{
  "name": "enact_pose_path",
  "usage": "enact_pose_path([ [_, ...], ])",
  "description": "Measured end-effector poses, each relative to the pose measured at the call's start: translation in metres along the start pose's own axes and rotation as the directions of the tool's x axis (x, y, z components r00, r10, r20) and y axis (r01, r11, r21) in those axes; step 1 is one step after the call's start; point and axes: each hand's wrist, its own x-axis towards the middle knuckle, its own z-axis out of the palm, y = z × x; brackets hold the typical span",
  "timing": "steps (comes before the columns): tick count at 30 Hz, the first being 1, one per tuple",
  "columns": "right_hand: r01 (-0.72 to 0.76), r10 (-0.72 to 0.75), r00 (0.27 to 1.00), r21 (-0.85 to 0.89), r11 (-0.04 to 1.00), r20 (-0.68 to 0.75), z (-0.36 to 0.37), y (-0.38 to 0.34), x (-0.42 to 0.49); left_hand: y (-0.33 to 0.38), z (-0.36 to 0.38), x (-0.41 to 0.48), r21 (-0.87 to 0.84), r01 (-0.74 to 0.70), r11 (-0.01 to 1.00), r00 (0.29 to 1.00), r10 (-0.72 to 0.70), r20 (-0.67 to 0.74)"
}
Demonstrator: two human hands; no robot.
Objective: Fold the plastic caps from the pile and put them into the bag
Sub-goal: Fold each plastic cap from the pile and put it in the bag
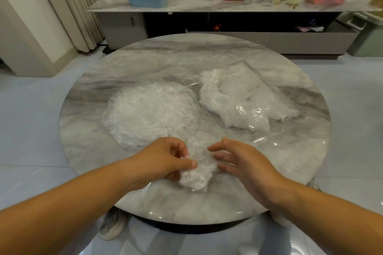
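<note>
Crinkled clear plastic cap (195, 172) lies near the pile (150, 111) — left hand (165, 159) pinches its edge, right hand (238, 161) hovers beside with fingers loosely spread. Featherlight, limp and slippery, it likely folds best held at the gathered rim — bag (246, 97) beyond.

— Where is the pile of plastic caps (151, 109)?
— On the left half of the round marble table (186, 51): a wide, low, roundish heap of clear, crinkled film.
— And the bag (269, 87)?
— Just right of the pile. It is clear plastic, lying flat and skewed, with a small white label on its far part. Bunched white caps (234, 107) fill much of it.
— Any cap apart from those?
— One folded cap (196, 174) near the table's front edge: a narrow, crumpled whitish strip, pinched by the left hand (165, 159).
</note>
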Motion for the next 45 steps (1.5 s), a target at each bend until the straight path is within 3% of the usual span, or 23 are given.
enact_pose_path([
  [4, -0.113, 0.094, 0.992, 0.25, 0.962, 0.084, 0.001, -0.006, 0.005, 0.002, -0.001, -0.004, 0.033, 0.006, 0.999, 0.997, -0.008, 0.076],
  [8, -0.101, 0.079, 0.992, 0.252, 0.962, 0.095, 0.001, -0.009, 0.005, 0.002, 0.0, -0.006, 0.017, 0.023, 1.0, 0.995, -0.025, 0.101],
  [12, 0.0, -0.012, 0.994, 0.11, 0.994, 0.104, 0.003, -0.009, 0.005, 0.002, 0.003, -0.007, -0.008, 0.064, 0.998, 0.997, -0.064, 0.043],
  [16, 0.17, -0.147, 0.978, -0.157, 0.973, 0.149, -0.002, -0.003, 0.001, 0.001, 0.007, -0.006, -0.109, 0.138, 0.984, 0.99, -0.138, 0.004],
  [20, 0.309, -0.251, 0.945, -0.321, 0.895, 0.208, -0.004, 0.002, -0.005, 0.004, 0.006, -0.006, -0.26, 0.295, 0.92, 0.955, -0.273, 0.119],
  [24, 0.454, -0.348, 0.89, -0.525, 0.72, 0.293, -0.007, 0.009, -0.007, 0.009, -0.002, -0.007, -0.473, 0.412, 0.779, 0.91, -0.318, 0.267],
  [27, 0.57, -0.397, 0.821, -0.643, 0.512, 0.411, -0.012, 0.01, -0.011, 0.009, -0.006, -0.005, -0.567, 0.428, 0.703, 0.903, -0.324, 0.281],
  [31, 0.714, -0.38, 0.679, -0.685, 0.145, 0.628, -0.013, 0.013, -0.015, 0.007, -0.001, -0.002, -0.534, 0.38, 0.755, 0.925, -0.323, 0.2],
  [33, 0.722, -0.342, 0.67, -0.686, 0.095, 0.658, -0.012, 0.015, -0.017, 0.006, 0.004, -0.002, -0.493, 0.326, 0.807, 0.945, -0.287, 0.155],
  [37, 0.686, -0.39, 0.719, -0.676, 0.268, 0.575, -0.018, 0.009, -0.023, 0.01, 0.007, 0.001, -0.425, 0.204, 0.882, 0.975, -0.222, 0.007],
  [38, 0.643, -0.415, 0.759, -0.679, 0.355, 0.502, -0.019, 0.006, -0.024, 0.013, 0.007, 0.002, -0.411, 0.163, 0.897, 0.981, -0.192, -0.032],
  [40, 0.481, -0.383, 0.875, -0.611, 0.629, 0.295, -0.018, -0.003, -0.024, 0.022, 0.008, 0.002, -0.365, 0.069, 0.929, 0.988, -0.115, -0.106],
  [42, 0.3, -0.265, 0.953, -0.354, 0.886, 0.144, -0.016, -0.014, -0.017, 0.032, 0.012, 0.002, -0.324, -0.026, 0.946, 0.988, -0.026, -0.154],
  [45, 0.103, -0.102, 0.992, -0.017, 0.995, 0.078, -0.021, -0.032, -0.01, 0.049, 0.024, 0.002, -0.265, -0.145, 0.953, 0.981, 0.104, -0.164],
])
